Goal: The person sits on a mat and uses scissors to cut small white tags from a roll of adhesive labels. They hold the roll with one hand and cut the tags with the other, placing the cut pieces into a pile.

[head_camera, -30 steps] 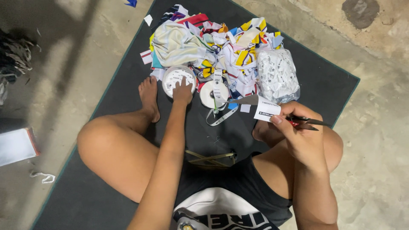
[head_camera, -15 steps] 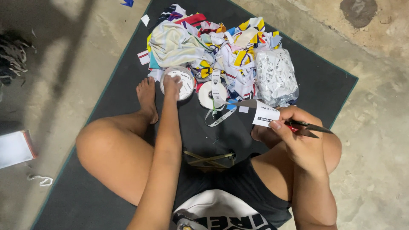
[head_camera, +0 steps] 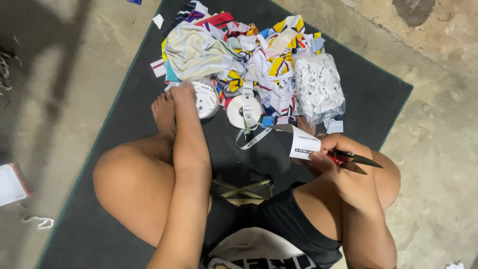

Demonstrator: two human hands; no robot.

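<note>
Rough concrete floor surrounds a dark green mat on which the person sits cross-legged. Nearest, between the legs, thin crossed wooden sticks lie on the mat. To the right, the right hand is clenched around small red-handled scissors and pinches a white printed paper label. Farther left, the left hand reaches out, fingers resting on a round white tape roll; whether it grips is unclear. Just right sits a second white ribbon spool. Beyond lie colourful fabric scraps and a clear bag of white labels.
</note>
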